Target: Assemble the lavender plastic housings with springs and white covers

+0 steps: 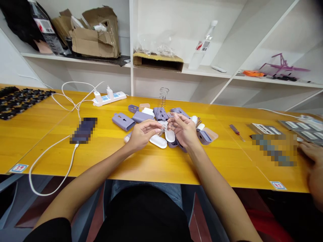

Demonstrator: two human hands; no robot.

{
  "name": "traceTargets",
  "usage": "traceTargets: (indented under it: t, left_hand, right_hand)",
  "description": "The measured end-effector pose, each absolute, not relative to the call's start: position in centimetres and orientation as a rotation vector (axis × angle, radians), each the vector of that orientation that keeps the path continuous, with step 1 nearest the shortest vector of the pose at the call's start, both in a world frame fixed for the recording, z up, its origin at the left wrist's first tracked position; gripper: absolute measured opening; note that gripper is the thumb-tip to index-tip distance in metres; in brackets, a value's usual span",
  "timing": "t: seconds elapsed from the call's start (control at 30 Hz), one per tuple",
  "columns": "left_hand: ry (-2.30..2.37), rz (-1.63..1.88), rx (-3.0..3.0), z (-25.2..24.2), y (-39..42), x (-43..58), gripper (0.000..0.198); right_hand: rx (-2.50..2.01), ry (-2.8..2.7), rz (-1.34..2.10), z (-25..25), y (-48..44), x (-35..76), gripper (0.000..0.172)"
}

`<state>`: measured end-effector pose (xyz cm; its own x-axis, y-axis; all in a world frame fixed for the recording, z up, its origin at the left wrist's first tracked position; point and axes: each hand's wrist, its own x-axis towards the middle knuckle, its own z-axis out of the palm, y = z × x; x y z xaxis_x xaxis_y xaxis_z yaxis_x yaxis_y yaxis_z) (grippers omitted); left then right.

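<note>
My left hand (142, 134) and my right hand (183, 129) meet over a pile of parts in the middle of the table. Between their fingertips is a thin metal coil spring (165, 127), pinched by both hands; its exact ends are hard to make out. Below lie white oval bristled pieces (158, 141) and purple plastic housings (123, 121). A taller coil spring (164, 95) stands up behind the hands. To the right sit a purple cap-like piece (205, 137) and a translucent peach-coloured cover (211, 133).
A phone (84, 130) with a white cable lies left, before a power strip (109, 98). A screwdriver (236, 132) and grey trays (302, 126) lie right, near another person's hand (313, 154). Shelves behind hold a cardboard box (94, 42) and bottle (203, 45).
</note>
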<state>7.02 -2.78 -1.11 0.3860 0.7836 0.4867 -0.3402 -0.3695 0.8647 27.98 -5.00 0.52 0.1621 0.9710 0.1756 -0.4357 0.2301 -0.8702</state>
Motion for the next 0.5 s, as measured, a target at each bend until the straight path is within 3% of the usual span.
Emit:
traceTargets:
  t: [0.5]
  left_hand:
    - [0.548,1.24,1.412,-1.59,-2.56,7.07,0.033]
  right_hand:
    - [-0.743,-0.908,1.261,0.86,-5.38,27.72,0.043]
